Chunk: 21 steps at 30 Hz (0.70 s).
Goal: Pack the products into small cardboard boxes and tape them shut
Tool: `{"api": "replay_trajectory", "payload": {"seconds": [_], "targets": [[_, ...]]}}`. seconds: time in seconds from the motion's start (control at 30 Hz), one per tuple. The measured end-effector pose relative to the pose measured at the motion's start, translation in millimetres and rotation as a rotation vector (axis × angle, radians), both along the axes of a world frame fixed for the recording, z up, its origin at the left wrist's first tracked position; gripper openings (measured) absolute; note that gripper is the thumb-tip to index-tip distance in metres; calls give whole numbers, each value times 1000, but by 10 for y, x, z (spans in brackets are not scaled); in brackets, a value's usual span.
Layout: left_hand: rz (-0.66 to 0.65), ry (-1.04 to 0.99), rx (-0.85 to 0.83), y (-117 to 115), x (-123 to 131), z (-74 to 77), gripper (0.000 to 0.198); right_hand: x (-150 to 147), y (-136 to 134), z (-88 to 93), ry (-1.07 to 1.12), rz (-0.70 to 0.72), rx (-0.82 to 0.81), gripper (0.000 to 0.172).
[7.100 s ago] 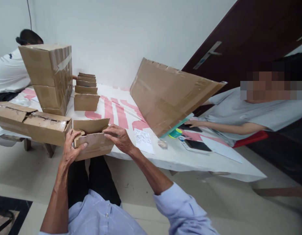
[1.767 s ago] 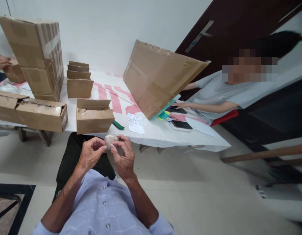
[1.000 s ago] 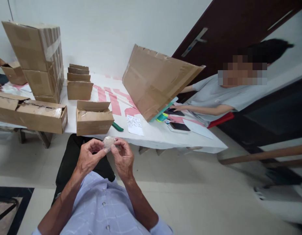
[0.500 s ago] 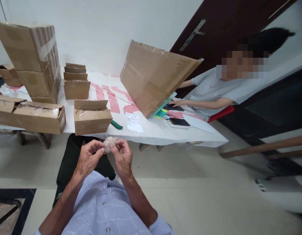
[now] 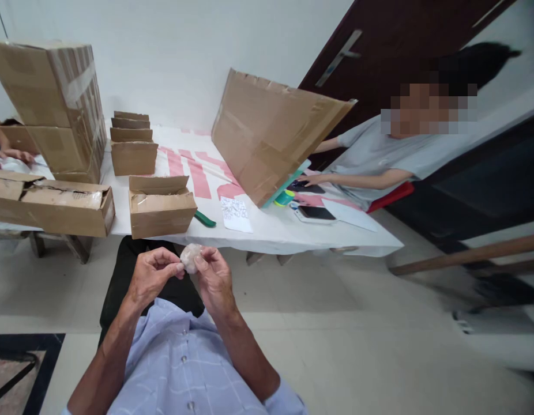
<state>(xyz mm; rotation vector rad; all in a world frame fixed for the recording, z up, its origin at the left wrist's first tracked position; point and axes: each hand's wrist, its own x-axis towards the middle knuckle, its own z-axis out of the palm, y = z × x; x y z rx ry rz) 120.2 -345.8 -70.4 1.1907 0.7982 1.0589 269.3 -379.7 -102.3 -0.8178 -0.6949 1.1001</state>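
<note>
Over my lap, below the table's front edge, my left hand (image 5: 152, 276) and my right hand (image 5: 213, 279) pinch a small crumpled clear wad (image 5: 190, 257) between their fingertips; it looks like tape or plastic film. Both hands are closed on it. Just beyond them a small open cardboard box (image 5: 161, 206) stands at the edge of the white table (image 5: 271, 230). A green-handled tool (image 5: 205, 219) lies right of that box.
A long flat carton (image 5: 51, 202) lies at left, with stacked cartons (image 5: 55, 109) behind it and a row of small boxes (image 5: 132, 151). A big cardboard sheet (image 5: 271, 138) leans mid-table. A seated person (image 5: 379, 161) at right rests a hand near phones (image 5: 314, 213). Another person's arm (image 5: 11, 154) shows far left.
Seven seconds ago my hands held the small open box; it now stands on the table and they hold the clear wad instead. Over the last second the hands have only shifted slightly around the wad.
</note>
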Motion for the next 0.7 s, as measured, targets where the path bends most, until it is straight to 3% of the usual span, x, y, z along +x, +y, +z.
{"api": "replay_trajectory", "payload": {"seconds": [0.17, 0.4, 0.53, 0.7], "targets": [[-7, -90, -11, 102, -27, -95, 44, -79, -23, 108, 73, 113, 1, 39], [-64, -262, 117, 216, 8, -241, 51, -124, -44, 145, 52, 203, 10, 41], [-9, -224, 116, 220, 15, -252, 44, -98, -4, 96, 10, 117, 10, 43], [296, 92, 138, 127, -72, -158, 27, -46, 55, 23, -160, -166, 75, 43]]}}
